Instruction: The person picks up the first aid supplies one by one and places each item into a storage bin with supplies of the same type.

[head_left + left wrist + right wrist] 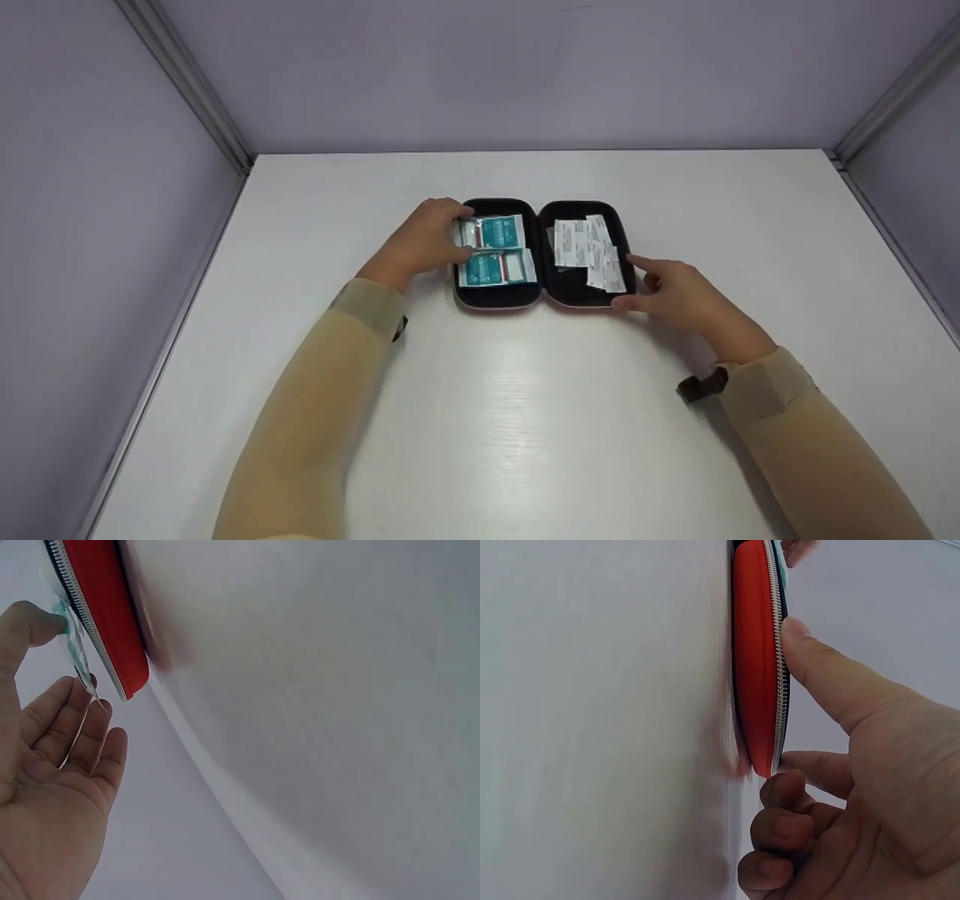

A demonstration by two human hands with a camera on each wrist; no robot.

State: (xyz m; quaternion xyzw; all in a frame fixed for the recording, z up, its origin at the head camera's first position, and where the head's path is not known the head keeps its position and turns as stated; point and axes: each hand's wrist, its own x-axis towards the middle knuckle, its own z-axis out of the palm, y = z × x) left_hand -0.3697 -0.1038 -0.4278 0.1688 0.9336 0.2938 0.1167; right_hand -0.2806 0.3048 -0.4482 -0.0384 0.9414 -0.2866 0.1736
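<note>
A zip case (540, 285) lies spread flat like a book on the white table, black inside; the wrist views show its red shell (753, 652) and metal zipper. Its left half holds two teal-and-white packets, an upper packet (499, 233) and a lower packet (486, 270). Several small white printed packets (574, 244) overlap in the right half. My left hand (429, 234) holds the left end of the upper packet between thumb and fingers, at the case's left rim. At the lower right corner, my right hand (675, 296) grips the case's rim with thumb and index finger.
The white table (480, 420) extends around the case on all sides. Pale walls (495, 75) with metal corner posts (195, 90) enclose it at the back and sides. A dark strap piece (703, 385) sticks out by the right wrist.
</note>
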